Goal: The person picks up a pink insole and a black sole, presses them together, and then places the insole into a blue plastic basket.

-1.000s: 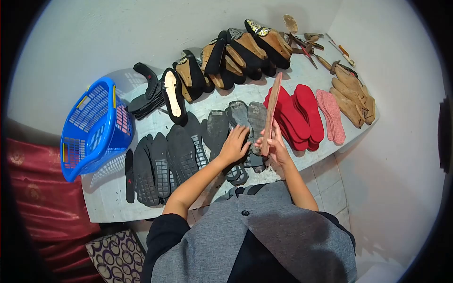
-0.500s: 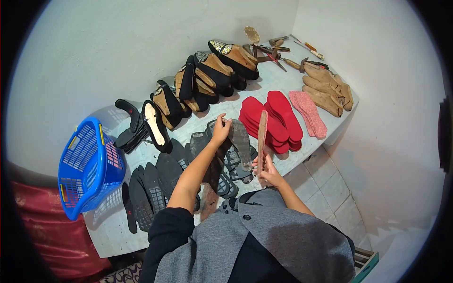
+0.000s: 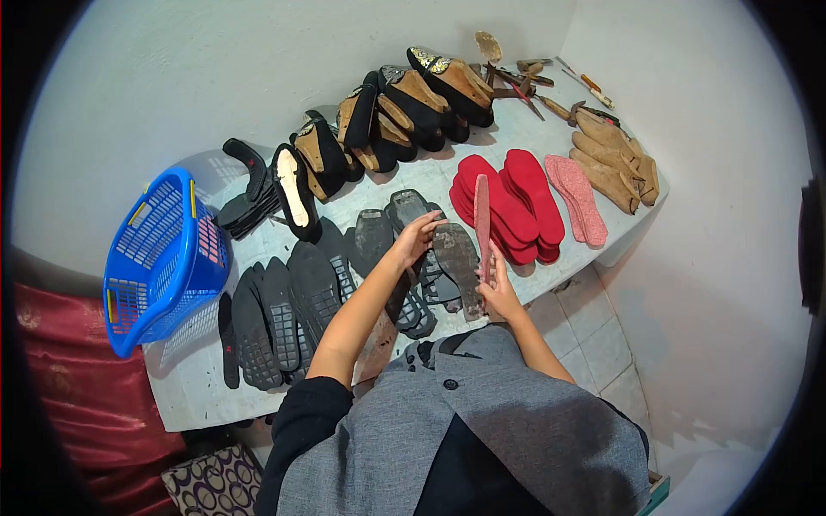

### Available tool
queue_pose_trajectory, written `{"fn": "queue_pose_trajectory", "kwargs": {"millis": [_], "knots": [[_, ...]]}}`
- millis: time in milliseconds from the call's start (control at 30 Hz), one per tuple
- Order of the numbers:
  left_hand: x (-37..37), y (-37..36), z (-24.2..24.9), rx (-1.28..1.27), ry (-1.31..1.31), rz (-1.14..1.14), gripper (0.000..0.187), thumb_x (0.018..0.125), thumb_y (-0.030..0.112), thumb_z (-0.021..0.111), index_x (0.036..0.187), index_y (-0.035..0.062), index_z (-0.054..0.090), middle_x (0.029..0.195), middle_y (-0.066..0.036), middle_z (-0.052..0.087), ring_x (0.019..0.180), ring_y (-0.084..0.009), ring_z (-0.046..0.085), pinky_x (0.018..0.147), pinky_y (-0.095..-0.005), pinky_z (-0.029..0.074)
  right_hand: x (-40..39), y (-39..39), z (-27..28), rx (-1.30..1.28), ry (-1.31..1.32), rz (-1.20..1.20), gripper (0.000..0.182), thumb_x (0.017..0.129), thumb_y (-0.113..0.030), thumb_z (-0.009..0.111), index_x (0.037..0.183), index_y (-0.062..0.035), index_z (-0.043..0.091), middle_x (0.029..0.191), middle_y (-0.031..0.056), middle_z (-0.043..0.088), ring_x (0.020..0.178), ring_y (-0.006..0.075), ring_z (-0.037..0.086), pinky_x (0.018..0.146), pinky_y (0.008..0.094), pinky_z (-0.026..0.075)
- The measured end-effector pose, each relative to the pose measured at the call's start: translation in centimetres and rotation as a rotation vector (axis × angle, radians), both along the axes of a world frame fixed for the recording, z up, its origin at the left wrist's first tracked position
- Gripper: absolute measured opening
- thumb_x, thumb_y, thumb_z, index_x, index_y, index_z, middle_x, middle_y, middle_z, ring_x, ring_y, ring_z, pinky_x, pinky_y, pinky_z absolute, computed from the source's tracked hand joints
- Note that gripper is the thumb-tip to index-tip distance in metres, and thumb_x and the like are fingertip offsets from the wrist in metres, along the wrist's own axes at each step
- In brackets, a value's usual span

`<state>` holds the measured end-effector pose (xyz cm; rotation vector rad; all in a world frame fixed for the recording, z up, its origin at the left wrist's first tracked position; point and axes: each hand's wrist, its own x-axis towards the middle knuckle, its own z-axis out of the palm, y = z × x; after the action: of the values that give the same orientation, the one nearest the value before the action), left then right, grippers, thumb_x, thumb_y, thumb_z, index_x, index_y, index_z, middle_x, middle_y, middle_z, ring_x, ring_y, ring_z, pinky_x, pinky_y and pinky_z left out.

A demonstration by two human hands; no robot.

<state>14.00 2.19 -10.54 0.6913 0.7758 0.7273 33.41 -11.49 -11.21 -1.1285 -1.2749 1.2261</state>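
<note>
My left hand (image 3: 416, 241) is at the upper left edge of a worn, dark brown shoe sole (image 3: 456, 262), fingertips closed at its toe end. The sole slants down so that its heel end comes close to my other hand. My right hand (image 3: 501, 291) grips a pinkish insole (image 3: 483, 215), held upright and seen edge-on. Beneath both hands lie black rubber soles (image 3: 411, 314) with grid treads, partly hidden by my left forearm. Just beyond the upright insole are stacks of red insoles (image 3: 535, 193).
Black shoes on wooden lasts (image 3: 400, 129) line the wall side of the table. A blue basket (image 3: 185, 258) stands at the left end. Speckled pink insoles (image 3: 578, 198), bare wooden lasts (image 3: 613, 159) and hand tools (image 3: 525, 90) are at the right.
The view has shifted, with the table's things higher in it. The insole in my right hand has turned slightly and looks pinker. My left fingers have come closer to the dark sole's toe.
</note>
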Motion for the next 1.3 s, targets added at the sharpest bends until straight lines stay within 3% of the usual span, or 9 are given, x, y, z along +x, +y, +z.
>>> {"fn": "queue_pose_trajectory", "kwargs": {"millis": [333,467,567,700,733,833,933,1000,1300], "knots": [[-0.4,-2.0,0.7,-0.154,-0.254,-0.200,0.057,0.088,0.048,0.040,0.127,0.0052,0.044,0.111,-0.012,0.057,0.099,-0.0241,0.058,0.087,-0.0368,0.045,-0.6,-1.0,-0.2,-0.110,0.120,0.123,0.087,0.071,0.002,0.055,0.141,-0.0150,0.007,0.126,0.0141,0.031,0.114,0.0259,0.042,0.089,0.0372,0.041],[-1.1,-4.4,1.5,-0.199,-0.435,-0.118,0.060,0.088,0.052,0.039,0.133,0.0119,0.035,0.124,-0.017,0.048,0.109,-0.0306,0.052,0.092,-0.0438,0.042,-0.6,-1.2,0.6,-0.119,0.125,0.153,0.087,0.071,0.002,0.056,0.141,-0.0154,0.008,0.125,0.0131,0.031,0.113,0.0250,0.042,0.091,0.0367,0.040],[-2.1,-6.2,1.5,-0.116,-0.401,-0.079,0.065,0.085,0.058,0.040,0.131,0.0118,0.036,0.122,-0.017,0.049,0.110,-0.0320,0.051,0.092,-0.0466,0.042,-1.0,-1.2,1.8,-0.150,0.177,0.225,0.087,0.072,0.003,0.057,0.141,-0.0157,0.008,0.127,0.0124,0.031,0.113,0.0239,0.042,0.092,0.0358,0.039],[-3.7,-8.4,1.6,-0.173,-0.555,0.186,0.066,0.080,0.065,0.040,0.120,0.0132,0.045,0.116,-0.016,0.054,0.103,-0.0316,0.055,0.088,-0.0473,0.044,-1.1,-0.6,3.4,-0.234,0.218,0.280,0.082,0.074,0.001,0.060,0.140,-0.0120,0.015,0.131,0.0129,0.031,0.116,0.0229,0.040,0.095,0.0347,0.036],[-4.1,-8.4,1.4,-0.161,-0.648,0.262,0.065,0.079,0.066,0.040,0.116,0.0137,0.047,0.116,-0.016,0.053,0.108,-0.0321,0.052,0.092,-0.0493,0.041,-1.5,-0.5,4.3,-0.178,0.219,0.252,0.075,0.073,-0.002,0.062,0.138,-0.0086,0.024,0.132,0.0136,0.033,0.118,0.0234,0.040,0.098,0.0353,0.033],[-5.8,-8.7,0.7,-0.136,-0.795,0.433,0.068,0.080,0.065,0.040,0.121,0.0115,0.046,0.125,-0.016,0.047,0.119,-0.0297,0.042,0.100,-0.0477,0.032,-0.7,0.7,5.4,0.193,-0.398,0.290,0.069,0.071,-0.007,0.063,0.133,-0.0070,0.034,0.129,0.0142,0.037,0.119,0.0248,0.040,0.101,0.0353,0.029],[-7.2,-8.9,-1.1,-0.219,-0.563,0.479,0.072,0.084,0.061,0.037,0.128,0.0053,0.040,0.130,-0.015,0.042,0.122,-0.0291,0.039,0.103,-0.0454,0.029,-0.5,1.9,5.4,0.211,-0.559,0.375,0.064,0.066,-0.009,0.061,0.127,-0.0106,0.042,0.125,0.0152,0.041,0.120,0.0311,0.039,0.106,0.0459,0.019],[-8.0,-9.3,-2.2,-0.198,-0.619,0.443,0.073,0.086,0.059,0.035,0.131,0.0012,0.035,0.133,-0.016,0.040,0.124,-0.0291,0.037,0.104,-0.0443,0.026,-0.3,2.7,5.1,0.288,-0.768,0.425,0.065,0.063,-0.007,0.057,0.126,-0.0148,0.044,0.124,0.0150,0.041,0.118,0.0335,0.040,0.107,0.0528,0.012],[-8.9,-9.8,-2.3,-0.141,-0.754,0.299,0.079,0.085,0.059,0.036,0.136,-0.0010,0.025,0.138,-0.018,0.033,0.128,-0.0288,0.032,0.106,-0.0408,0.023,-0.6,3.6,4.5,0.273,-0.732,0.531,0.062,0.062,-0.006,0.056,0.123,-0.0164,0.049,0.123,0.0144,0.043,0.118,0.0326,0.041,0.107,0.0523,0.012]]}}
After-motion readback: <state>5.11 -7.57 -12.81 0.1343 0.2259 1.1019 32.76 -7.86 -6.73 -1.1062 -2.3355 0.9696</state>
